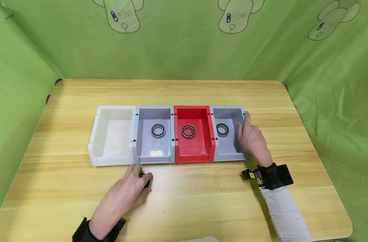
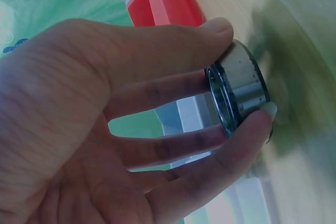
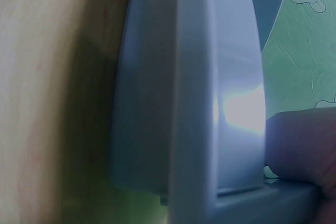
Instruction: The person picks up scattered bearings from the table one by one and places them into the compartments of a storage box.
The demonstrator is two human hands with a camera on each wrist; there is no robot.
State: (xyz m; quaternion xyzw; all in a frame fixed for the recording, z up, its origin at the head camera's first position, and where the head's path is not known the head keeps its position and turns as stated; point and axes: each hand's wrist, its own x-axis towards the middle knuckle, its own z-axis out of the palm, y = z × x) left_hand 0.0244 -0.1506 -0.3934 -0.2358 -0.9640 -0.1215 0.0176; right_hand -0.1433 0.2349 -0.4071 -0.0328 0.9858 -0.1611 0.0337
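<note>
My left hand point(image 1: 126, 190) pinches a ball bearing point(image 1: 147, 179) between thumb and fingers, low over the table in front of the bins. In the left wrist view that bearing point(image 2: 241, 85) is tilted on edge, its steel outer ring showing. At the far right, my right hand point(image 1: 255, 141) grips the side wall of the right grey bin point(image 1: 232, 156), thumb on the inner side. Part of this hand point(image 3: 304, 145) shows beside the bin in the right wrist view; its other fingers are hidden. A bearing point(image 1: 222, 130) lies in that bin.
Left of the right grey bin, a red bin point(image 1: 191, 158) and another grey bin point(image 1: 155, 159) each hold one bearing, a black-and-silver one point(image 1: 188, 131) and a similar one point(image 1: 158, 130). A white bin point(image 1: 117, 141) ends the row. Green cloth point(image 1: 178, 50) surrounds the wooden table point(image 1: 196, 208).
</note>
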